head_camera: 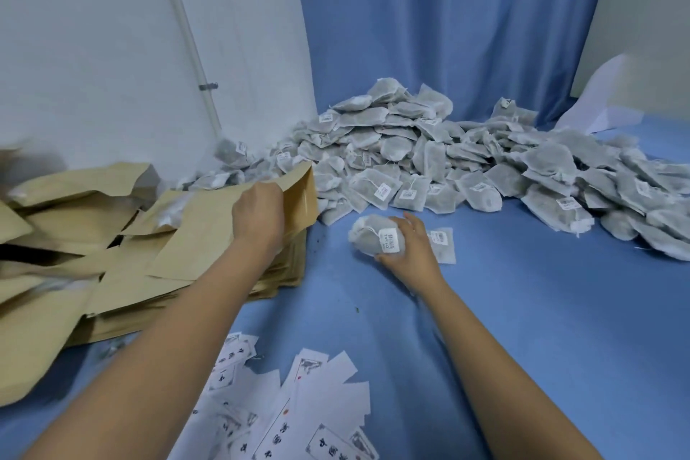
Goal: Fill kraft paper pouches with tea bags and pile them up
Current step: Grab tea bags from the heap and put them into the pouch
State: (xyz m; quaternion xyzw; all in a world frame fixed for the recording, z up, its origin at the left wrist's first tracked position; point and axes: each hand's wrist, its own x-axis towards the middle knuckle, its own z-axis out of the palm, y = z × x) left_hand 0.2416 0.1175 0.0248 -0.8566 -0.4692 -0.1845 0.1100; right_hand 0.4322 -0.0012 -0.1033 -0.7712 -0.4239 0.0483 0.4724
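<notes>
Gripping kraft pouch (201, 228) top edge with our left hand (257, 215); our right hand (410, 246) curls round bunched tea bags (369, 235), just right of pouch mouth.

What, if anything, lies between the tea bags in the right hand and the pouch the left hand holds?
Nothing visible. Only bare blue cloth separates the tea bags in the right hand from the pouch gripped by the left hand; the big pile lies farther back.

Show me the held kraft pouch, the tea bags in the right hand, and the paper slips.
kraft pouch (295, 194): head view, upper right part.
tea bags (364, 235): head view, bundle's grey front.
paper slips (328, 388): head view, blank white slip.
</notes>
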